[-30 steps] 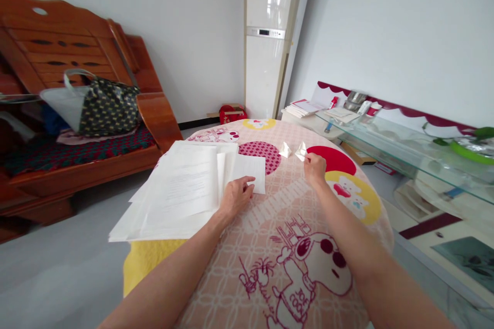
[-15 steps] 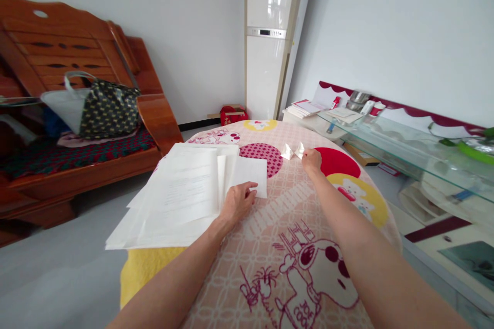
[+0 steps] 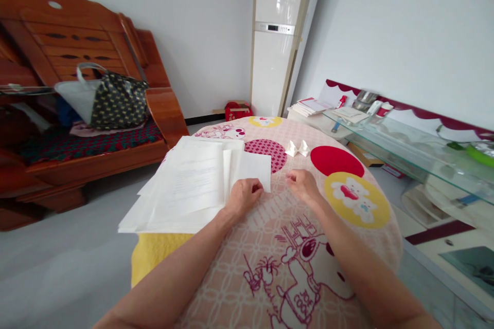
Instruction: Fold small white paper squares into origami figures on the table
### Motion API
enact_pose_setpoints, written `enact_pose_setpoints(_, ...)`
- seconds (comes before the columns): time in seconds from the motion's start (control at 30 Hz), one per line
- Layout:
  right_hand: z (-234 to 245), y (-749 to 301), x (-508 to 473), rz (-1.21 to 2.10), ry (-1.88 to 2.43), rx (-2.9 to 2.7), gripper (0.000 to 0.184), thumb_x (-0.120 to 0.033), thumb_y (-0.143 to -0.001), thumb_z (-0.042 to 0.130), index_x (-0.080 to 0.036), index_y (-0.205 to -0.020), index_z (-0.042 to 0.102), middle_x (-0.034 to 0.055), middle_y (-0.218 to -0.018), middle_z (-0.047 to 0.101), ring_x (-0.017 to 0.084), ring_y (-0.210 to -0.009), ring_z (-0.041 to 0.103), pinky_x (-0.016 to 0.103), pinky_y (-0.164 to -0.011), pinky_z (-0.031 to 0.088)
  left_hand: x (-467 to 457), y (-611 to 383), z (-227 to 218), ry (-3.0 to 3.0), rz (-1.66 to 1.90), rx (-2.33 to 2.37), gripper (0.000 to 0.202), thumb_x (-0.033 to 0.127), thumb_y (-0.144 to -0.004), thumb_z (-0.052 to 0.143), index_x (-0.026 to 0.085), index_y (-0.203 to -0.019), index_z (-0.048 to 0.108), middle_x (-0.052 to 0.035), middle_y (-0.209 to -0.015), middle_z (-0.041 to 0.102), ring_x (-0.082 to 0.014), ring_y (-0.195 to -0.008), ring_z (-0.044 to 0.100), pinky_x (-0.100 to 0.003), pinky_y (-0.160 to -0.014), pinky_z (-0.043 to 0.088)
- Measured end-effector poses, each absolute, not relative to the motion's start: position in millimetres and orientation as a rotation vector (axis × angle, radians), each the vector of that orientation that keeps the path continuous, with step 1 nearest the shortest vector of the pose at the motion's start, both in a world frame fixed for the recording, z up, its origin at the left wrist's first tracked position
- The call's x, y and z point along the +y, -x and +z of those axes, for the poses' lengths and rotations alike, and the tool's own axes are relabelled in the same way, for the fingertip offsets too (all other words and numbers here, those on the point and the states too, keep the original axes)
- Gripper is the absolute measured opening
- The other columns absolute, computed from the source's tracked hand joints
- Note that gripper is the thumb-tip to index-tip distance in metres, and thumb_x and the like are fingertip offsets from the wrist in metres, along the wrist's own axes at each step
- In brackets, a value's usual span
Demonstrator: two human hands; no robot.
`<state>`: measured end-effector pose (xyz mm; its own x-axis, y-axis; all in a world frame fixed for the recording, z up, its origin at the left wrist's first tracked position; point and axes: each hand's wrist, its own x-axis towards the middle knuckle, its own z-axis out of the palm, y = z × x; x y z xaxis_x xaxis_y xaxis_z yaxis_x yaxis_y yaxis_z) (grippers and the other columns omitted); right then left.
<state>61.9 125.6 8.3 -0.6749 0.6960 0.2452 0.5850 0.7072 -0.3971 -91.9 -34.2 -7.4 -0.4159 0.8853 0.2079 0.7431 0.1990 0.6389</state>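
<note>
My left hand (image 3: 246, 196), its fingers curled inward, rests at the near edge of a small white sheet of paper (image 3: 257, 165). Whether the fingertips grip that sheet is hidden. To its right, my right hand (image 3: 303, 185) is loosely closed above the tablecloth, and nothing shows in its fingers. Beyond it stand two small folded white paper pieces (image 3: 297, 149), side by side and apart from the hand. Left of my left hand lies a broad, uneven stack of white paper (image 3: 193, 180), with faint print on its top sheet.
The round table has a pink patterned tablecloth (image 3: 270, 247); a yellow cloth (image 3: 158, 252) hangs below the paper stack. A glass shelf (image 3: 405, 139) runs along the right. At left, a wooden sofa (image 3: 88, 46) holds bags (image 3: 118, 100). A tall white cabinet unit (image 3: 274, 61) stands behind.
My right hand has drawn back toward me from the folded paper pieces, leaving them standing. The fingers of my left hand have curled in. The view has shifted slightly.
</note>
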Motion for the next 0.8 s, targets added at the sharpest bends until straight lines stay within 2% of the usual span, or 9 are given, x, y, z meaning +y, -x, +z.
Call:
enact_pose_setpoints(0.07, -1, -64, 104, 0.443, 0.832, -2.557, 0.015, -0.018, -0.08, 0.062, -0.019, -0.086, 0.075, 0.0052, -0.077, 0.074, 0.02, -0.073, 0.065, 0.027, -0.067, 0.043, -33, 93, -10, -1.706, 0.967, 2.322, 0.018, 0.011, -0.081, 0.061, 0.019, -0.092, 0.073, -0.0061, -0.094, 0.073, -0.0195, -0.087, 0.066, -0.03, -0.082, 0.05)
enact_pose_setpoints(0.17, -16, -65, 91, 0.394, 0.736, -2.514, 0.015, -0.015, -0.084, 0.058, -0.019, -0.076, 0.07, 0.0054, -0.076, 0.07, 0.018, -0.073, 0.061, 0.026, -0.068, 0.041, -32, 94, -11, -1.875, 0.808, 2.366, 0.028, 0.009, -0.08, 0.065, 0.017, -0.107, 0.07, -0.0107, -0.114, 0.069, -0.0251, -0.107, 0.063, -0.037, -0.097, 0.048)
enact_pose_setpoints(0.3, -26, -64, 95, 0.448, 0.686, -2.459, 0.019, -0.011, -0.086, 0.056, -0.019, -0.074, 0.068, 0.0057, -0.08, 0.069, 0.018, -0.078, 0.061, 0.026, -0.072, 0.042, -31, 90, -6, -1.852, 0.522, 2.439, 0.019, 0.019, -0.088, 0.063, 0.015, -0.106, 0.068, -0.0141, -0.115, 0.067, -0.0279, -0.107, 0.062, -0.039, -0.094, 0.049)
enact_pose_setpoints(0.43, -29, -65, 98, 0.46, 0.661, -2.45, 0.02, -0.011, -0.086, 0.055, -0.018, -0.073, 0.067, 0.0058, -0.08, 0.068, 0.018, -0.078, 0.06, 0.027, -0.072, 0.042, -28, 89, -2, -1.818, 0.464, 2.5, 0.013, 0.018, -0.091, 0.059, 0.016, -0.099, 0.069, -0.0125, -0.109, 0.069, -0.0254, -0.103, 0.063, -0.035, -0.088, 0.05)
enact_pose_setpoints(0.5, -29, -66, 96, 0.464, 0.644, -2.435, 0.02, -0.011, -0.086, 0.054, -0.018, -0.073, 0.067, 0.0061, -0.079, 0.068, 0.019, -0.077, 0.061, 0.027, -0.073, 0.043, -28, 90, -2, -1.778, 0.581, 2.514, 0.016, 0.018, -0.093, 0.054, 0.016, -0.091, 0.07, -0.0117, -0.101, 0.07, -0.0235, -0.097, 0.064, -0.033, -0.084, 0.049)
enact_pose_setpoints(0.57, -29, -66, 94, 0.486, 0.624, -2.404, 0.019, -0.013, -0.088, 0.055, -0.018, -0.078, 0.069, 0.0065, -0.078, 0.068, 0.019, -0.076, 0.062, 0.028, -0.072, 0.046, -29, 93, -4, -1.681, 0.845, 2.507, 0.022, 0.02, -0.094, 0.051, 0.016, -0.082, 0.069, -0.0097, -0.09, 0.07, -0.0206, -0.088, 0.064, -0.031, -0.081, 0.049)
enact_pose_setpoints(0.67, -26, -67, 88, 0.533, 0.513, -2.322, 0.016, -0.022, -0.089, 0.061, -0.018, -0.1, 0.072, 0.01, -0.092, 0.072, 0.022, -0.085, 0.067, 0.033, -0.08, 0.052, -30, 96, -3, -1.364, 1.374, 2.28, 0.023, 0.03, -0.09, 0.055, 0.016, -0.075, 0.065, -0.0048, -0.074, 0.067, -0.0155, -0.07, 0.062, -0.028, -0.071, 0.051)
enact_pose_setpoints(0.73, -25, -66, 82, 0.55, 0.386, -2.288, 0.037, -0.028, -0.086, 0.068, -0.018, -0.121, 0.067, 0.0141, -0.112, 0.071, 0.027, -0.104, 0.066, 0.04, -0.093, 0.053, -31, 95, -1, -1.08, 1.66, 1.938, 0.026, 0.04, -0.085, 0.06, 0.014, -0.082, 0.065, -0.0032, -0.073, 0.066, -0.0137, -0.061, 0.061, -0.027, -0.063, 0.052)
enact_pose_setpoints(0.8, -24, -64, 77, 0.549, 0.294, -2.3, 0.061, -0.032, -0.082, 0.074, -0.02, -0.138, 0.056, 0.0162, -0.131, 0.063, 0.03, -0.122, 0.059, 0.045, -0.105, 0.049, -31, 94, 2, -0.846, 1.83, 1.606, 0.037, 0.046, -0.077, 0.067, 0.013, -0.093, 0.065, -0.004, -0.079, 0.069, -0.0134, -0.059, 0.062, -0.027, -0.06, 0.054)
